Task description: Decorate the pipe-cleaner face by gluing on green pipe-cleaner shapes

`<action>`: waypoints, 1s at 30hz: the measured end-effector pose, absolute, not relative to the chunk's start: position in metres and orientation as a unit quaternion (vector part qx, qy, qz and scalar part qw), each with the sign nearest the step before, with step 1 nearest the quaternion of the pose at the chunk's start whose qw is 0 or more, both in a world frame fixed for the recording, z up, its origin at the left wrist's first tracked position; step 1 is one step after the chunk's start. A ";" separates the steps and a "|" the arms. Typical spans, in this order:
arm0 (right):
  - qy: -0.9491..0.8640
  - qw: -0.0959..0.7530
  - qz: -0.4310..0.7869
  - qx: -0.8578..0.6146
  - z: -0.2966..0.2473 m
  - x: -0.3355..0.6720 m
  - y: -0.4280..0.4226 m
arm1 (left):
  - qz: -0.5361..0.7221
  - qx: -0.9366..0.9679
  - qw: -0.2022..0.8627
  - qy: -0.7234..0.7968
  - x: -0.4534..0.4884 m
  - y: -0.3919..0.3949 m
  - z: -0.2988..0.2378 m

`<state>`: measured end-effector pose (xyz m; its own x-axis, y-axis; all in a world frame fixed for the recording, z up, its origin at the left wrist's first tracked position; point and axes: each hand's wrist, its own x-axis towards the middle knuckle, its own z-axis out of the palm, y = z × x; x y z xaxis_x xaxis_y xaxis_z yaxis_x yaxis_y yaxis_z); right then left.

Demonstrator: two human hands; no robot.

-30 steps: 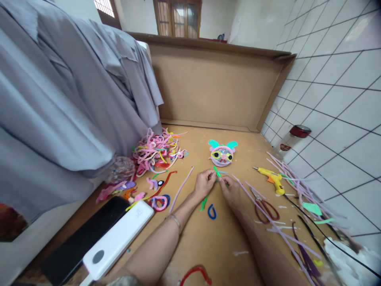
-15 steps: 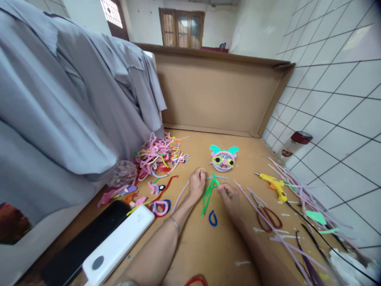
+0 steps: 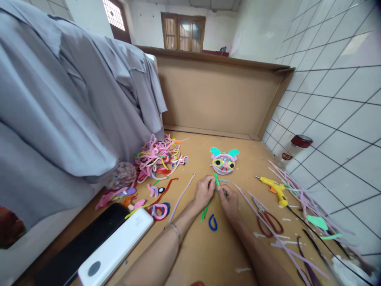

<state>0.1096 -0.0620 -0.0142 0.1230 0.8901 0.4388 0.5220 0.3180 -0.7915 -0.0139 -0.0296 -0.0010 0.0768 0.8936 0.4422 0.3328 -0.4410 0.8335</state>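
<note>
Grasping a green pipe cleaner (image 3: pixel 217 180) near the middle of the tabletop (image 3: pixel 220 254)

The left hand (image 3: pixel 204 190) is curled, its fingertips closed on the green pipe cleaner; the right hand (image 3: pixel 228 201) pinches it just beside, with thumb and finger. Its upper end stands out above the fingers. Another green strip (image 3: pixel 204 211) lies below the left hand, near a blue loop (image 3: pixel 210 222). Beyond the hands is a face-shaped ornament (image 3: pixel 223 163). Rightward lie red-handled scissors (image 3: pixel 262 210) and a yellow glue gun (image 3: pixel 278 190).

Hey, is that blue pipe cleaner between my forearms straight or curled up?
Curled: the blue pipe cleaner bends round into a loop on the tan surface, nearer you than your left hand and right hand.
</note>
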 end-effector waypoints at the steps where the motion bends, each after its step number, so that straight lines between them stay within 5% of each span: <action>1: -0.643 0.501 0.181 -0.551 -0.015 0.110 -0.062 | 0.505 0.685 0.266 0.453 -0.014 -0.029 -0.003; 12: -0.672 0.483 0.152 -0.540 -0.011 0.112 -0.063 | 0.442 0.756 0.121 0.468 -0.016 -0.026 -0.011; 30: -0.716 0.414 -0.046 -0.560 -0.018 0.134 -0.051 | 0.472 0.662 0.184 0.552 -0.018 -0.024 -0.001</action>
